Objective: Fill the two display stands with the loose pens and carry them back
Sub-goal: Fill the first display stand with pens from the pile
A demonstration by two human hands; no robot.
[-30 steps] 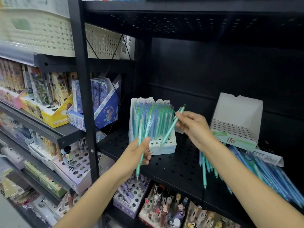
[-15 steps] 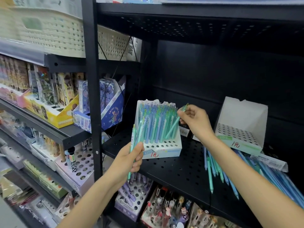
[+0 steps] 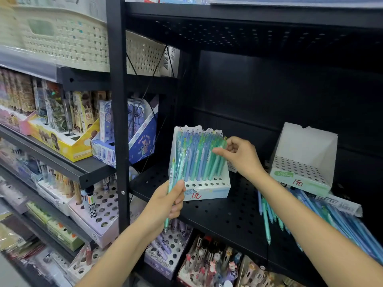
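Left hand grips spare teal plastic pens as feed stock, right hand pinches one pen into the near-full white perforated cardboard stand on the black shelf.

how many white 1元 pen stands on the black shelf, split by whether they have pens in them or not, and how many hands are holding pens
White stands with pens in them: 1, the left stand, near full
White stands with no pens: 1, the right stand
Total stands: 2
Hands holding pens: 2, the left hand gripping a few spare pens, the right hand pinching one pen at the left stand
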